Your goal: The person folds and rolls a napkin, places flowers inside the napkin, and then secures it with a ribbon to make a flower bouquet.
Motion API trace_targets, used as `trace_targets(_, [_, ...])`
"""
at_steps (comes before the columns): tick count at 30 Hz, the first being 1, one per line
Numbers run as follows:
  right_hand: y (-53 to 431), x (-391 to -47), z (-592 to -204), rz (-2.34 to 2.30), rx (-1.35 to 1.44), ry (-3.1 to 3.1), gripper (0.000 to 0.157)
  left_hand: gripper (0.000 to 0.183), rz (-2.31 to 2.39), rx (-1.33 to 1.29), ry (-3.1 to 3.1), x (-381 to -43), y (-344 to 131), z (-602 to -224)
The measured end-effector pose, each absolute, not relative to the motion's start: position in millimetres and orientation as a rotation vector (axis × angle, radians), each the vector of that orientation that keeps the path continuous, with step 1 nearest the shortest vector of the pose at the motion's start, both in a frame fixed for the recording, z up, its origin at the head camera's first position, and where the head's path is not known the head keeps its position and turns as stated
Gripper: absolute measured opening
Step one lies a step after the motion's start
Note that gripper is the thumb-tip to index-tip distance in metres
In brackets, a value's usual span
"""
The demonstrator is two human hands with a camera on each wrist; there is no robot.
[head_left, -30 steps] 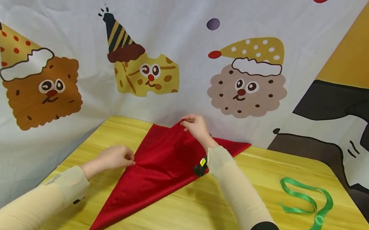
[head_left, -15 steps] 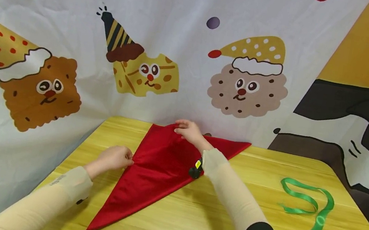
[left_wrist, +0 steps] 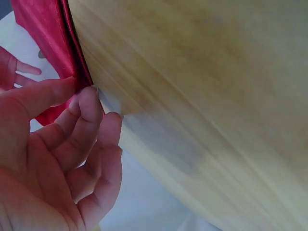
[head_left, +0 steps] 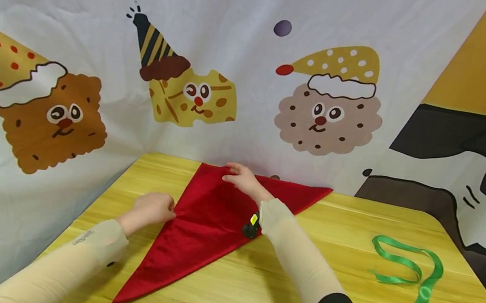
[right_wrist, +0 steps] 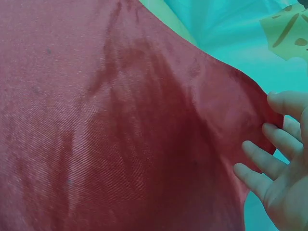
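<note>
A shiny red cloth (head_left: 192, 248), folded into a triangle, lies on the table with a long point towards the front left. My left hand (head_left: 151, 211) pinches its left edge between thumb and forefinger; the left wrist view shows the folded layers at those fingertips (left_wrist: 86, 91). At the back edge is my right hand (head_left: 245, 182), fingers extended and apart. In the right wrist view, the right fingers (right_wrist: 262, 159) are spread against the cloth's corner, the thumb at its rim. Part of the cloth is hidden beneath the right forearm.
A curled green ribbon (head_left: 425, 291) lies on the right of the wooden table (head_left: 352, 239). Behind the table hangs a white curtain (head_left: 252, 18) printed with cartoon biscuits and cheese, close to the back edge. A dark wrist device (head_left: 251, 227) sits under the right cuff.
My right hand has come down and slightly left, letting the raised flap of red cloth settle flatter, and its fingers have straightened. My left hand has kept its pinch at the edge.
</note>
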State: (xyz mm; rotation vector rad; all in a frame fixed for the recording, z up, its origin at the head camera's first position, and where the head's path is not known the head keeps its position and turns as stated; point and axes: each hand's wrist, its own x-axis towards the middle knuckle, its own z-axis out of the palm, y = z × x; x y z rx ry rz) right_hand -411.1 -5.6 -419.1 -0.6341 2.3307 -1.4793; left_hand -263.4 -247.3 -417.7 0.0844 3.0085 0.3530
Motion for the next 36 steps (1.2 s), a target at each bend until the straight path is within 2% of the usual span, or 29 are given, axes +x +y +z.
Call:
trace_targets(6, [-13.8, -406.4, -421.9, -1.453, -0.647, 2.319, 0.055, 0.039, 0.337, 0.066, 3.008, -265.7, -247.2, -417.9])
trace_targets(14, [-22.4, -403.9, -430.3, -1.396, -0.688, 2.379, 0.060, 0.030, 0.297, 0.032, 2.994, -267.7, -245.8, -416.9])
trace_targets(22, [-30.4, -407.1, -447.5, -1.518, -0.581, 2.283, 0.070, 0.027, 0.287, 0.019, 2.984, -265.0, -243.2, -417.9])
trace_targets(28, [-33.6, -407.1, -445.6, -1.607, -0.602, 2.245, 0.075, 0.026, 0.279, 0.026, 2.989, -266.3, -243.1, -416.5])
trace_targets(36, [-32.4, -408.3, -446.3, -1.593, -0.591, 2.271, 0.069, 0.024, 0.263, 0.019, 2.976, -267.7, -243.2, -415.4])
